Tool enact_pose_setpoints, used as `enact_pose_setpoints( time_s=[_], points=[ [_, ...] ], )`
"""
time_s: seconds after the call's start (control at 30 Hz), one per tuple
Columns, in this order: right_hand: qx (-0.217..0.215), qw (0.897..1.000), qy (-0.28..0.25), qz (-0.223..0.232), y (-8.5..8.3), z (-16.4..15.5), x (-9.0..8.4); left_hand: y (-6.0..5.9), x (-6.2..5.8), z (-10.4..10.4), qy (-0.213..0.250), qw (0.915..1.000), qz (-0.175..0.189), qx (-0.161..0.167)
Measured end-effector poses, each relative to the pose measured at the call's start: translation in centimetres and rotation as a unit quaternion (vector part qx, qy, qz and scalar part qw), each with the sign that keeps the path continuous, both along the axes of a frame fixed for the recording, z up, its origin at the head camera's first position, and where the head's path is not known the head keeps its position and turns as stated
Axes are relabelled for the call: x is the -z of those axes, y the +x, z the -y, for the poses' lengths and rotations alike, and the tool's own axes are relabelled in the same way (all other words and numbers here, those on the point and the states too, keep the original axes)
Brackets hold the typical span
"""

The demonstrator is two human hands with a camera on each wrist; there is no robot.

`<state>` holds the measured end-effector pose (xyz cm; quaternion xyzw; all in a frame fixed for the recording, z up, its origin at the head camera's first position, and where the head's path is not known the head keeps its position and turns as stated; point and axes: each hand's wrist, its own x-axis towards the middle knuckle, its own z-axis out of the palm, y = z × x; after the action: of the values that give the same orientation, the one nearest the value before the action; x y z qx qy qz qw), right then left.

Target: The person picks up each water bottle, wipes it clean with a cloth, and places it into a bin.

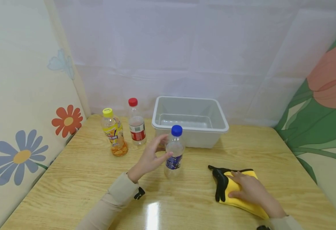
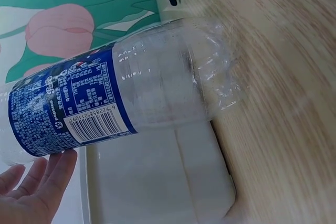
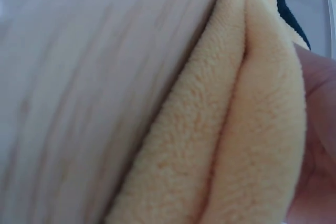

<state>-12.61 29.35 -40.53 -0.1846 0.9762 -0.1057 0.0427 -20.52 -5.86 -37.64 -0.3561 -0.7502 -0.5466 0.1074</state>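
Two hands at work on the counter (image 1: pixel 79 179): left hand (image 1: pixel 150 158) with fingers spread wide around the upright blue-capped bottle (image 1: pixel 174 150) just in front of the gray bin (image 1: pixel 189 121), fingertips (image 2: pixel 50 174) touching its label but not yet curled tight; right hand (image 1: pixel 248 188) lying flat, fingers straight, on the folded yellow cloth (image 1: pixel 244 195) to the right. Likely an empty, light bottle, so easily tipped or skidded toward the bin by a glancing push before a firm hold.
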Motion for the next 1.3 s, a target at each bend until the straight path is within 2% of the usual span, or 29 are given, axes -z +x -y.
enact_pose_setpoints(
  time_s=[0.13, 0.37, 0.63, 0.87, 1.07, 1.3],
  points=[
    [0.006, 1.0, -0.007, -0.001, 0.0, 0.2, 0.0, 0.0, 0.0, 0.1, 0.001, 1.0, 0.002, 0.001],
    [0.009, 0.999, -0.015, -0.029, 0.0, 0.5, 0.1, 0.0, 0.1, 0.3, -0.002, 1.0, 0.005, -0.001],
    [0.024, 0.996, -0.056, -0.067, -0.2, 0.3, -0.1, 0.1, -0.1, 0.2, -0.005, 0.9999, 0.013, 0.001],
    [0.032, 0.993, -0.095, -0.057, -0.7, 0.4, -0.6, 0.0, -0.4, -0.2, -0.014, 0.9998, 0.017, -0.005],
    [0.039, 0.989, -0.117, -0.08, -1.2, 0.7, -0.8, 0.1, -0.4, -0.2, -0.014, 0.9998, 0.014, -0.005],
    [0.094, 0.978, -0.161, -0.091, -1.8, 1.1, -0.7, 0.1, -0.1, 0.0, -0.004, 0.9999, 0.011, 0.003]
  ],
)
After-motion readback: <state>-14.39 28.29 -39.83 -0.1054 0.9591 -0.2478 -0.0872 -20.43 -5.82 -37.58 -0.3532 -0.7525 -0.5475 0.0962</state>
